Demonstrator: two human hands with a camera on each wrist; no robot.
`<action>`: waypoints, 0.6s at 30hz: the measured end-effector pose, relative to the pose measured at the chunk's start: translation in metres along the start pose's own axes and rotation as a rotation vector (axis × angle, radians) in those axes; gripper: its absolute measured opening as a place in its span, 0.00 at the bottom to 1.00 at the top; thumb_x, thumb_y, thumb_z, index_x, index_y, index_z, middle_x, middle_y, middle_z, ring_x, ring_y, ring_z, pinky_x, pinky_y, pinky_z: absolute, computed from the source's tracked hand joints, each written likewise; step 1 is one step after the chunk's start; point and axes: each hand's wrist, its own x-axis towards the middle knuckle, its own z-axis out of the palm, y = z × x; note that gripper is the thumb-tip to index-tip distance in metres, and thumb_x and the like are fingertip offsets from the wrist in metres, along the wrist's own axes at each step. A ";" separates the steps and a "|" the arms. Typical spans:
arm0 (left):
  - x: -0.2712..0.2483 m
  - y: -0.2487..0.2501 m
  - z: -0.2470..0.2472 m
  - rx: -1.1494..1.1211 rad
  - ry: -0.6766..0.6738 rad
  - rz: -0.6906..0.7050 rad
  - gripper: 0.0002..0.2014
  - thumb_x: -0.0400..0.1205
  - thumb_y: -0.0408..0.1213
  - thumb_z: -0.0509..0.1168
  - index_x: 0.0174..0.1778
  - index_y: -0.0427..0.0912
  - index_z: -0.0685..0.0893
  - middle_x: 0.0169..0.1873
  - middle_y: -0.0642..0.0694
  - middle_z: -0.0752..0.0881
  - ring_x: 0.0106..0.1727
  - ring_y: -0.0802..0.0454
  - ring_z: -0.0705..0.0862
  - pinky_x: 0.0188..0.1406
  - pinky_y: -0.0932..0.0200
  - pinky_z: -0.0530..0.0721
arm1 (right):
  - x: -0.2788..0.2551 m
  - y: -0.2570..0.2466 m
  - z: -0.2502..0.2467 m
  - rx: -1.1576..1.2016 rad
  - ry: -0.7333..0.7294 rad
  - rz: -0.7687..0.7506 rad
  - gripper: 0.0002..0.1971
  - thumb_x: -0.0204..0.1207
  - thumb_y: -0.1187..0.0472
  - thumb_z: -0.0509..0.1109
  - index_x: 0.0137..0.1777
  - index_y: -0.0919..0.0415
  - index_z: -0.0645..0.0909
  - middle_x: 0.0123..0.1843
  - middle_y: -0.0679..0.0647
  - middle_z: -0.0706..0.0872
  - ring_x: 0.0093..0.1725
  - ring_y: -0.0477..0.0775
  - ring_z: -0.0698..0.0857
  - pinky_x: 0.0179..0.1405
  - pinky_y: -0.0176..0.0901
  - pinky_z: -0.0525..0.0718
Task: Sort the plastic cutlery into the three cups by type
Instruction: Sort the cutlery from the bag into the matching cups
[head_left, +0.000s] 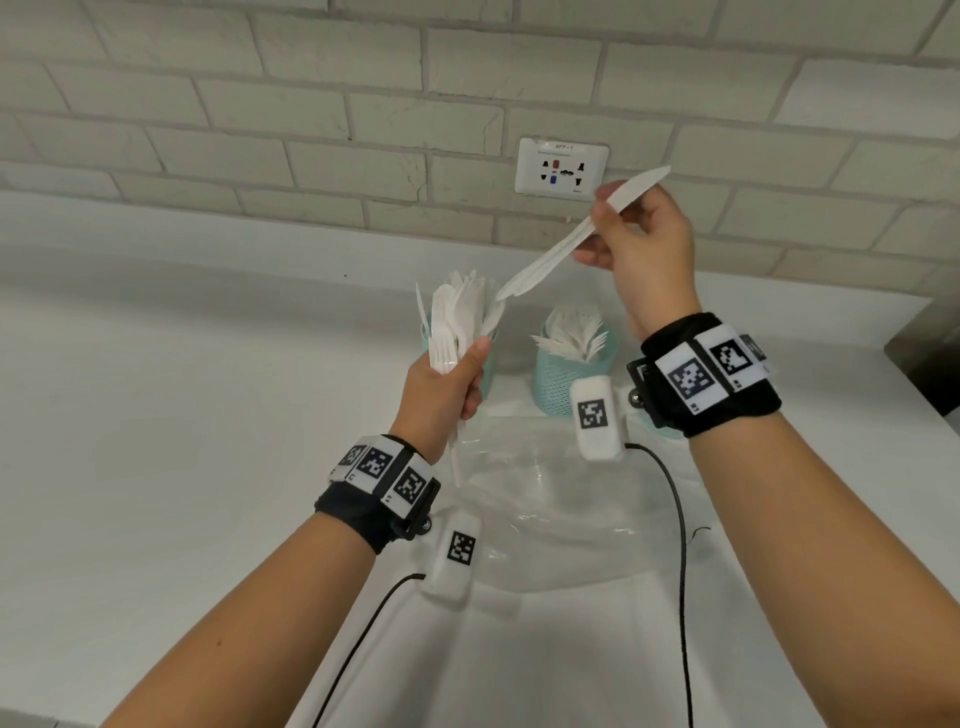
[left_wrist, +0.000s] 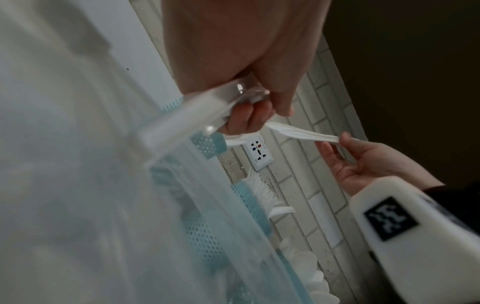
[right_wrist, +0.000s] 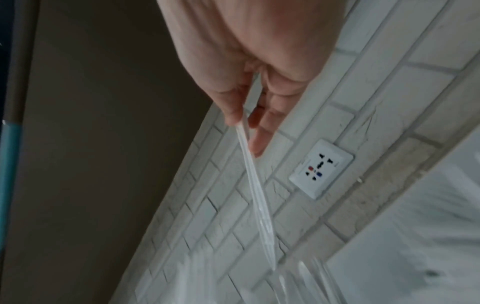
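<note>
left hand (head_left: 453, 387) – grasps cutlery bundle (head_left: 457, 322), in front of left mesh cup (head_left: 485, 382) | right hand (head_left: 641, 244) – pinches knives (head_left: 566, 249), above-right of that cup

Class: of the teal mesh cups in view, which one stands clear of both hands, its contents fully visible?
The middle cup, its white cutlery fanned out; the left hand hides the other.

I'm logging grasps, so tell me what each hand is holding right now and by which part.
The left hand grips a bundle of mixed cutlery by the handles. The right hand pinches white knives near mid-length.
</note>
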 end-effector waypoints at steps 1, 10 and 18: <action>0.000 0.000 -0.004 -0.012 0.005 -0.005 0.12 0.80 0.42 0.70 0.38 0.42 0.74 0.26 0.47 0.73 0.21 0.55 0.68 0.19 0.64 0.67 | 0.001 0.005 0.008 -0.015 -0.011 -0.017 0.06 0.79 0.68 0.67 0.48 0.57 0.80 0.43 0.52 0.80 0.39 0.52 0.85 0.40 0.41 0.90; -0.001 0.005 -0.016 0.041 -0.040 0.042 0.09 0.79 0.28 0.69 0.38 0.41 0.74 0.26 0.48 0.72 0.24 0.55 0.68 0.24 0.64 0.69 | -0.005 0.073 0.069 -0.893 -0.497 0.019 0.04 0.71 0.58 0.74 0.43 0.58 0.86 0.39 0.52 0.85 0.40 0.52 0.82 0.41 0.41 0.76; 0.000 0.004 -0.016 0.074 -0.032 0.064 0.09 0.80 0.35 0.70 0.39 0.41 0.75 0.24 0.49 0.73 0.24 0.54 0.71 0.24 0.62 0.71 | -0.010 0.068 0.057 -0.911 -0.506 0.082 0.18 0.74 0.61 0.70 0.65 0.58 0.81 0.52 0.52 0.87 0.51 0.52 0.83 0.56 0.39 0.77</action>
